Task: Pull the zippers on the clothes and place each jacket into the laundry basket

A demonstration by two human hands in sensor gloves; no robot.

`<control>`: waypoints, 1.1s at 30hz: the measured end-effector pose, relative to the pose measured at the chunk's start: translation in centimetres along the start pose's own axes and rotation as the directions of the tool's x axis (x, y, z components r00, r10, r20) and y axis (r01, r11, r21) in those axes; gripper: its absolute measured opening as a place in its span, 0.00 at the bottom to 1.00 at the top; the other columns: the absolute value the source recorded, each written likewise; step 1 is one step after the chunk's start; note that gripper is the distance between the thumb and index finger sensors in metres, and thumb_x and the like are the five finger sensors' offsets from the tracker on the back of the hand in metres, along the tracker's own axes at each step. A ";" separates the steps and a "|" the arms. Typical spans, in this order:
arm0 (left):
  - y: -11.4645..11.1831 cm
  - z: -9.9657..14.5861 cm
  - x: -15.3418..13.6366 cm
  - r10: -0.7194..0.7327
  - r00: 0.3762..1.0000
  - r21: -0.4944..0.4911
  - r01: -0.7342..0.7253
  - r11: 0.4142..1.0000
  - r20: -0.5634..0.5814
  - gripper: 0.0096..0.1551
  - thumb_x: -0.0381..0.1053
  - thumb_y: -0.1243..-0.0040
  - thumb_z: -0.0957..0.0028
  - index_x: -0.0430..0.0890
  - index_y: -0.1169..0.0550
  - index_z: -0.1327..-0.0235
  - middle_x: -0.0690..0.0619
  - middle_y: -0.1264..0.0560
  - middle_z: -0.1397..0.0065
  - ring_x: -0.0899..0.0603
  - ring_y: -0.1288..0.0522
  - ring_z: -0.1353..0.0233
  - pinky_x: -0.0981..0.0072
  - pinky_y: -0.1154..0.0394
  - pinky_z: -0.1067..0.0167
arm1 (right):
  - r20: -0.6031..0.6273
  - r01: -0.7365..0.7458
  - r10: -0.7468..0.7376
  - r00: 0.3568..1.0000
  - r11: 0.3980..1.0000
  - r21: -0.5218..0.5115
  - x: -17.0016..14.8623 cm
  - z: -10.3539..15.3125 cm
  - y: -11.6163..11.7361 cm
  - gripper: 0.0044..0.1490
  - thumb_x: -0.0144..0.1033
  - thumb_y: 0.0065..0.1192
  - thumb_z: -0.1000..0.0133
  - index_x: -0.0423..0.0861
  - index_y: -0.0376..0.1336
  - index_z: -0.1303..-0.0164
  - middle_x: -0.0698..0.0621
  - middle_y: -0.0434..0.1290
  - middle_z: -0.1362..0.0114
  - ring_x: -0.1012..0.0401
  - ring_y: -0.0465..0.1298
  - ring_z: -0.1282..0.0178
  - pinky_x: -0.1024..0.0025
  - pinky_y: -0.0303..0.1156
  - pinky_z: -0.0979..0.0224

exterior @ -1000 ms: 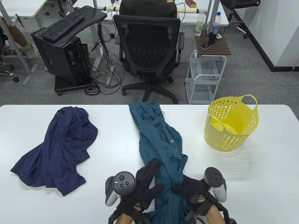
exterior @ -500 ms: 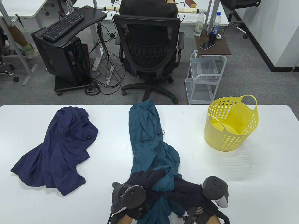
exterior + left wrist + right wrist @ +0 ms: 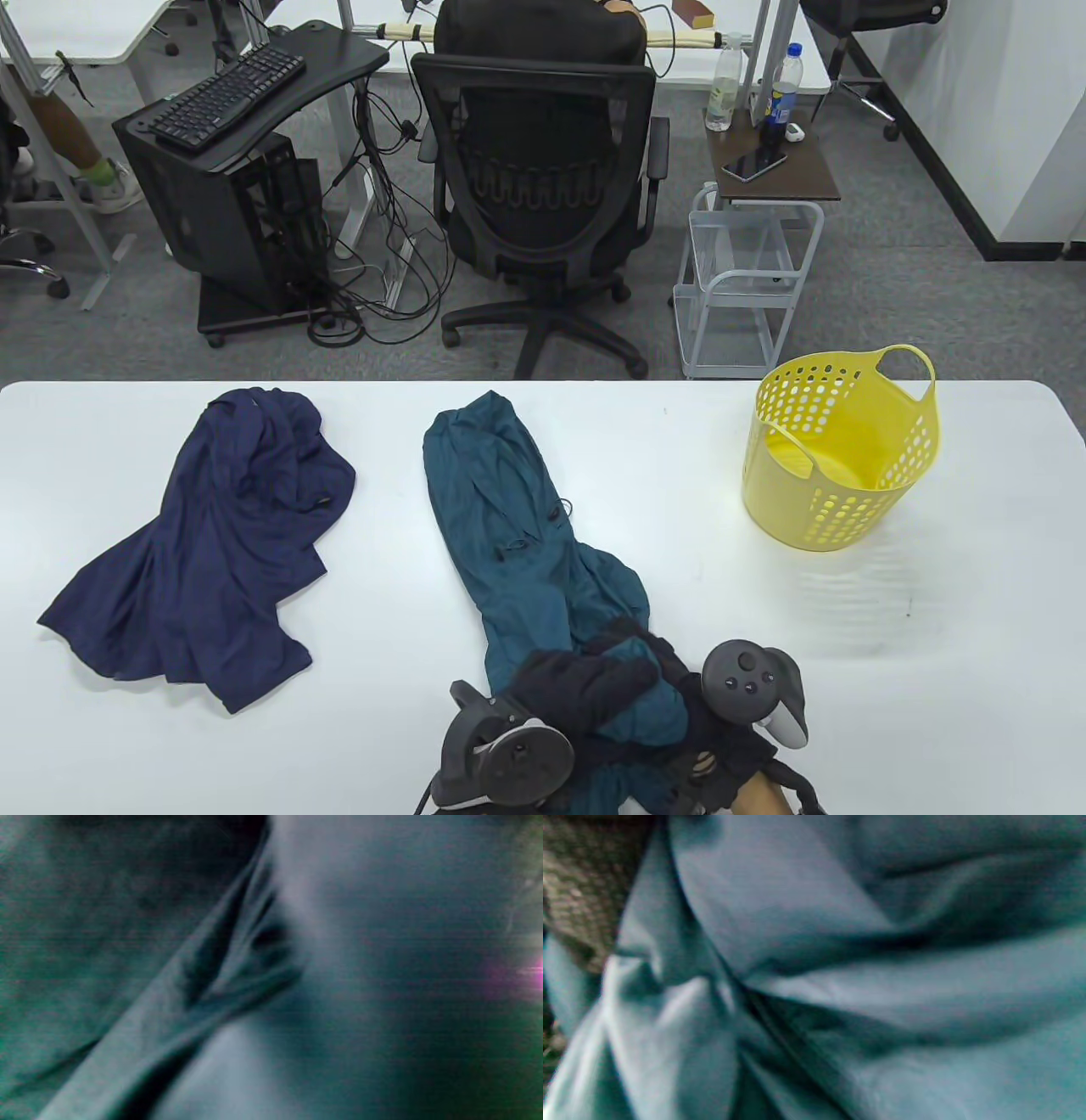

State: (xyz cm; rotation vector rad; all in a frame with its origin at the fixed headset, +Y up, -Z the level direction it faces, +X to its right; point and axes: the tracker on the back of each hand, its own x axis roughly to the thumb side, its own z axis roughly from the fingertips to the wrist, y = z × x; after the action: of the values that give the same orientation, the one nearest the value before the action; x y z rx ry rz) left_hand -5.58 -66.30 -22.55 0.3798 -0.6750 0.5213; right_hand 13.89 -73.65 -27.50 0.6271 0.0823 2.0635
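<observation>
Fingers of the left hand (image 3: 585,683) curl over bunched teal jacket (image 3: 501,509) at the table's near edge; the right hand (image 3: 721,730) is buried in cloth, grip unclear. Gathering seems underway. Next: lift it clear toward the basket (image 3: 840,458), far right.

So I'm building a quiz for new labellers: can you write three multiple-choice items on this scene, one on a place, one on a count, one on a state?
1. Where on the table is the yellow basket?
A. far right
B. far left
C. near middle

2. How many jackets lie on the table?
A. one
B. two
C. three

3. What is in the basket?
A. the teal jacket
B. the navy jacket
C. nothing visible

Answers: 1 A, it stands near the far right edge. 2 B, a navy jacket and a teal jacket. 3 C, only yellow plastic shows inside.
</observation>
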 end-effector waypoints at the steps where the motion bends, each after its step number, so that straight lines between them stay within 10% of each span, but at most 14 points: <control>1: 0.0 0.0 0.1 0.024 1.000 0.014 -0.024 1.000 -0.005 0.46 0.60 0.19 0.72 0.68 0.29 0.36 0.63 0.16 0.39 0.50 0.15 0.51 0.48 0.22 0.40 | 0.013 0.031 -0.031 0.999 0.999 -0.019 0.0 0.1 -0.2 0.45 0.58 0.84 0.57 0.62 0.63 0.31 0.62 0.80 0.33 0.56 0.80 0.28 0.38 0.61 0.22; 9: 0.2 0.5 -3.4 0.305 0.948 0.051 -0.301 0.952 -0.093 0.65 0.73 0.25 0.78 0.76 0.51 0.30 0.61 0.42 0.15 0.46 0.36 0.19 0.44 0.35 0.27 | 0.062 0.360 -0.355 0.933 0.921 -0.149 -1.2 1.3 -3.7 0.37 0.50 0.83 0.51 0.62 0.65 0.33 0.61 0.80 0.35 0.57 0.84 0.40 0.41 0.67 0.26; 16: -4.9 0.0 -6.6 0.490 0.807 -0.341 -0.586 0.735 -0.329 0.81 0.79 0.31 0.84 0.63 0.69 0.32 0.48 0.65 0.14 0.34 0.68 0.18 0.26 0.62 0.29 | 0.147 0.707 -0.693 0.706 0.701 -0.093 -1.2 1.6 -4.1 0.40 0.47 0.78 0.45 0.63 0.58 0.25 0.61 0.73 0.25 0.54 0.76 0.28 0.33 0.62 0.25; 23: -5.9 -0.7 -4.4 0.289 0.900 -0.345 -0.398 0.850 -0.326 0.65 0.70 0.25 0.71 0.56 0.47 0.24 0.60 0.30 0.25 0.37 0.40 0.17 0.31 0.43 0.28 | 0.163 0.729 -0.721 0.674 0.684 0.011 -0.1 1.4 -3.1 0.40 0.48 0.76 0.43 0.61 0.57 0.24 0.59 0.70 0.23 0.52 0.74 0.26 0.36 0.65 0.25; 27: -5.4 -0.8 -4.8 0.341 0.872 -0.236 -0.434 0.869 -0.350 0.51 0.63 0.24 0.67 0.59 0.37 0.30 0.61 0.24 0.36 0.44 0.13 0.39 0.45 0.19 0.43 | 0.176 0.731 -0.727 0.663 0.680 0.058 0.4 1.5 -3.0 0.41 0.50 0.77 0.44 0.63 0.56 0.23 0.59 0.68 0.20 0.50 0.70 0.21 0.37 0.63 0.23; 33: -1.3 0.7 -7.7 0.298 0.875 0.063 -0.297 0.953 -0.382 0.35 0.58 0.23 0.63 0.73 0.26 0.41 0.61 0.23 0.35 0.45 0.10 0.51 0.52 0.13 0.55 | 0.113 0.490 -0.497 0.860 0.867 0.088 -0.2 2.3 -5.3 0.49 0.50 0.75 0.45 0.66 0.50 0.17 0.54 0.48 0.09 0.40 0.44 0.14 0.32 0.47 0.20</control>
State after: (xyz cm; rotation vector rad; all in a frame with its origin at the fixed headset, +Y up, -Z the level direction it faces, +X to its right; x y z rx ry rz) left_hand -10.23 -70.24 -27.43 0.1630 -0.3455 0.8658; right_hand 19.13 -71.34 -27.21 0.6933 0.2041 1.5211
